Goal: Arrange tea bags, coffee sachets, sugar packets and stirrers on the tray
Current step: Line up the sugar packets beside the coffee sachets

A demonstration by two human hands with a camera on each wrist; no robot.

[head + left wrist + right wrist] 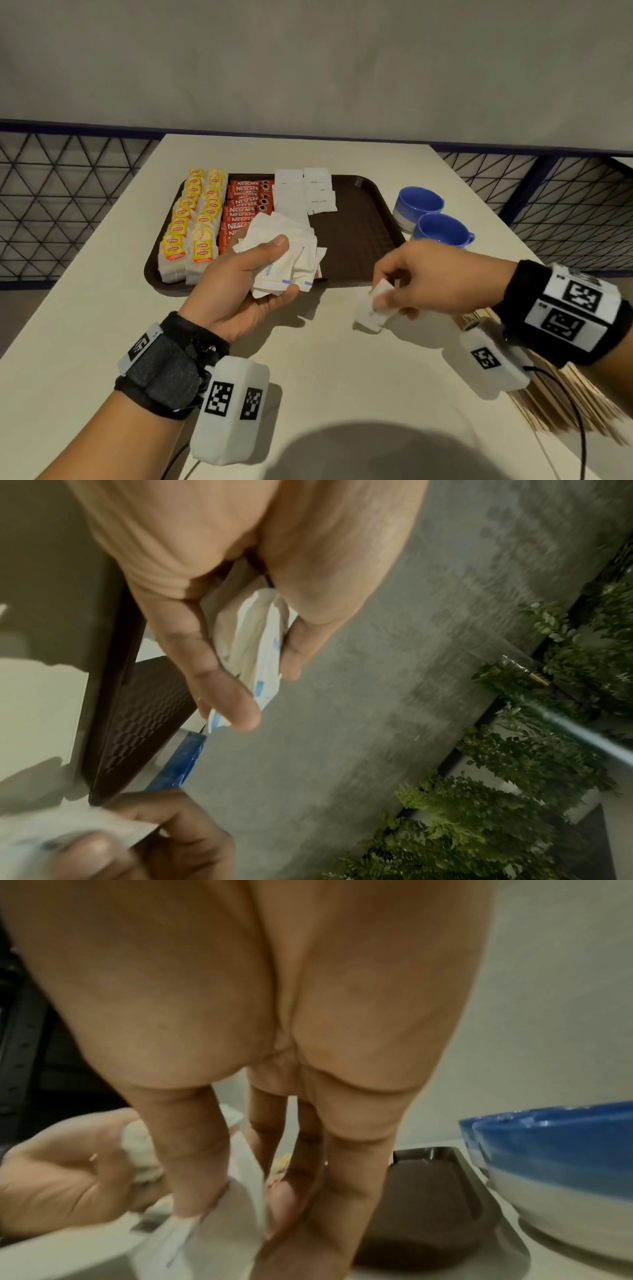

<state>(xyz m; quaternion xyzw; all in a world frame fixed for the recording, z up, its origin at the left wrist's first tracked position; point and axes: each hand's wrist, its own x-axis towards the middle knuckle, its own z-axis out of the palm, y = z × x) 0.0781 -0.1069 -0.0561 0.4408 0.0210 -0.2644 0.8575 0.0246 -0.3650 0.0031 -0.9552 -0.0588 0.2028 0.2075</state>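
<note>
Sugar packets going down, one at a time.
Our left hand [239,284] clutches the sugar bundle [284,253] over the tray [359,219]; our right hand [431,274] pinches one packet [371,310] above the table [325,359]. We should lay it flat, squared beside the white rows.

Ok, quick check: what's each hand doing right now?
Left hand: grips a bunch of white sugar packets above the tray's near edge.
Right hand: pinches a single sugar packet above the table.
</note>
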